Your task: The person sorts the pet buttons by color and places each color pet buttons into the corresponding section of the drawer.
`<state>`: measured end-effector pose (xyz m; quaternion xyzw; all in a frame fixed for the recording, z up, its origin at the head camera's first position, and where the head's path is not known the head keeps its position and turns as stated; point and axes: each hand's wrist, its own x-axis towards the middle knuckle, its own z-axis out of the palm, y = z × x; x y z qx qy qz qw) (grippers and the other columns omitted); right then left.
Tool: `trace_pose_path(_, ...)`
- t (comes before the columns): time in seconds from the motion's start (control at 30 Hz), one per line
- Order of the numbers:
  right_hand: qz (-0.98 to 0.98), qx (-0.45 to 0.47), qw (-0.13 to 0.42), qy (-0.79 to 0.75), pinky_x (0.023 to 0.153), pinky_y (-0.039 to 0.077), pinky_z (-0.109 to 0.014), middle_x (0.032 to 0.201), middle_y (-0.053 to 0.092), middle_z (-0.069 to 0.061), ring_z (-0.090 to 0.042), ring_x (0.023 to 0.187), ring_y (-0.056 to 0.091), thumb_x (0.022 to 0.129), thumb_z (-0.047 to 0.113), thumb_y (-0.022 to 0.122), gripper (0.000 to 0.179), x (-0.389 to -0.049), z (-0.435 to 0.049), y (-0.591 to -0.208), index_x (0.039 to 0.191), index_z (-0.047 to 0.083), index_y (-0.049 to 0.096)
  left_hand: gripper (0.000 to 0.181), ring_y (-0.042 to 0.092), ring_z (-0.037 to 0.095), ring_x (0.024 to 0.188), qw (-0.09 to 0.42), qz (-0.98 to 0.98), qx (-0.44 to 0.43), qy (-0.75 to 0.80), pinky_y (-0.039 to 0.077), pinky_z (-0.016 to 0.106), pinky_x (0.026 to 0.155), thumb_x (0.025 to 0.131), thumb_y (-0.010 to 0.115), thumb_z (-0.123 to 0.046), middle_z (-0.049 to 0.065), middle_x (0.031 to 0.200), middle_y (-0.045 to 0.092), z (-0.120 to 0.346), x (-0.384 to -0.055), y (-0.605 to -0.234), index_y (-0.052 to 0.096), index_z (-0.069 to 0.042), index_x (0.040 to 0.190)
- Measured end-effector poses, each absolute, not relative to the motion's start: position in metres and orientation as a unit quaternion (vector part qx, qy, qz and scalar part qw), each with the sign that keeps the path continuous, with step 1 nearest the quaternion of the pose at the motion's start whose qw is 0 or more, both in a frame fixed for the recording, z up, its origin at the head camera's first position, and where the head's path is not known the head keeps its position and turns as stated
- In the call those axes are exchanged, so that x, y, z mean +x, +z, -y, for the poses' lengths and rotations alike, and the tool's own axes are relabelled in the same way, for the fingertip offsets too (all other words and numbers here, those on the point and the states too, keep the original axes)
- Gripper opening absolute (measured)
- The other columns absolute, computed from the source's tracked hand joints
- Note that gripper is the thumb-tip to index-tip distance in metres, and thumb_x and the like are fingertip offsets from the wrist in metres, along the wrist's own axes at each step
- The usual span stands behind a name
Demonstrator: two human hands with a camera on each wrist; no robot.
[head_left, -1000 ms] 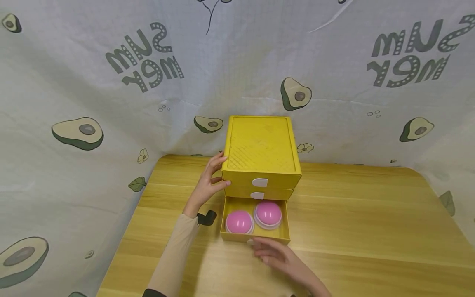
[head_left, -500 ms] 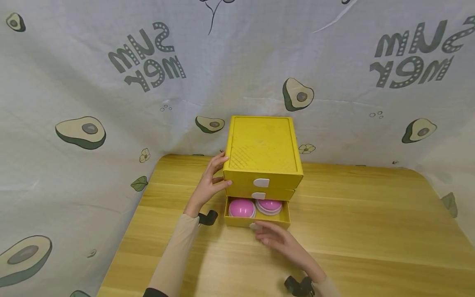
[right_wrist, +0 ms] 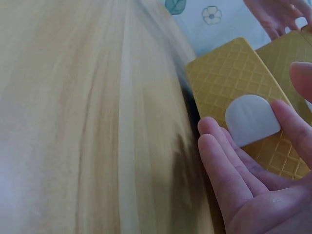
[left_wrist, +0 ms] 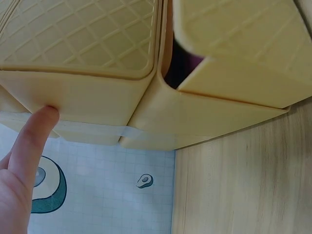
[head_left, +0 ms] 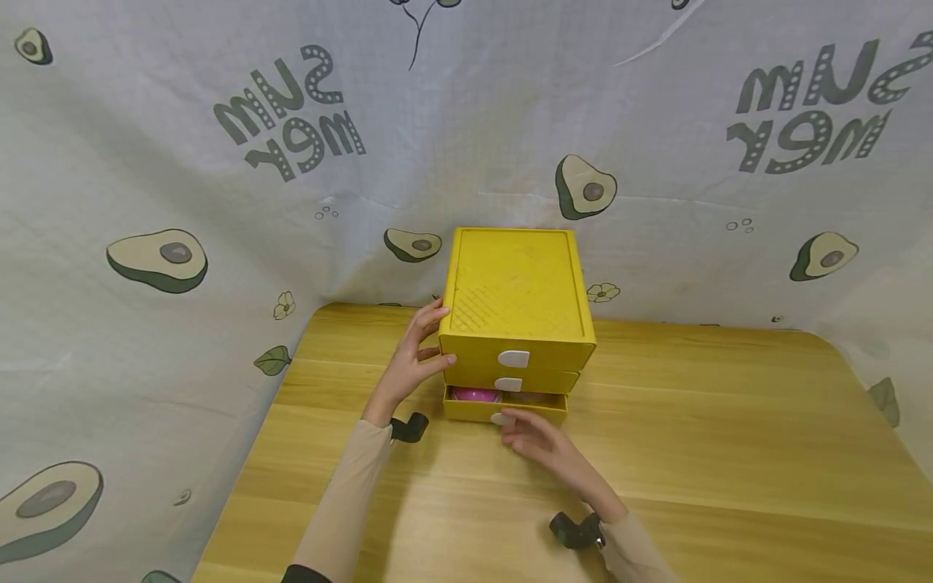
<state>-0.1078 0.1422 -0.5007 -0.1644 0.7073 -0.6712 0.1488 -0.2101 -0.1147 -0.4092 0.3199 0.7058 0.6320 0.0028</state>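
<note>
A yellow drawer cabinet (head_left: 519, 283) stands on the wooden table, its bottom drawer (head_left: 470, 412) slightly out. Inside that drawer the top of a pink dome-shaped thing (head_left: 475, 395) shows through the narrow gap. My left hand (head_left: 405, 368) rests against the cabinet's left side, fingers spread, with a fingertip (left_wrist: 48, 113) touching the wall in the left wrist view. At the drawer front is my right hand (head_left: 547, 441); in the right wrist view its extended fingers (right_wrist: 222, 168) lie around the white handle (right_wrist: 252, 119) and touch the waffle-patterned front.
Two upper drawers with white handles (head_left: 513, 359) are closed. Behind the wooden table (head_left: 729, 429) hangs a pale cloth (head_left: 466, 121) printed with avocados. Black wrist-worn devices (head_left: 576, 531) are on both arms.
The bottom drawer has slid inward toward the cabinet, with my right hand moving along at its front. Its two pink domes are now mostly covered. The left hand has stayed in place.
</note>
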Motion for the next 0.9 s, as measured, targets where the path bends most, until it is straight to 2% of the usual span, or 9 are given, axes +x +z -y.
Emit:
trace_pose_path(0.67,-0.694,-0.166,0.129,-0.689,0.094,0.045,-0.025,0.139,0.041,-0.031,-0.043,0.116,0.051,0.097,0.005,0.053,0.047,-0.126,-0.141,-0.503,0.139,-0.009,0.037,0.062,0.033,0.051,0.127,-0.002,-0.708,0.320,0.630,0.042,0.064,0.088,0.085,0.063,0.010,0.025,0.153,0.016,0.114,-0.207,-0.407,0.033,-0.002,0.138)
trace_pose_path(0.9,-0.690,-0.166,0.130,-0.693,0.094,0.045,-0.026,0.137,0.041,-0.031,-0.047,0.117,0.049,0.098,0.005,0.052,0.046,-0.127,-0.141,-0.504,0.139,-0.009,0.037,0.062,0.033,0.050,0.127,0.000,-0.711,0.316,0.629,0.042,0.063,0.088,0.084,0.063,0.011,0.022,0.153,0.016,0.115,-0.207,-0.407,0.032,-0.001,0.138)
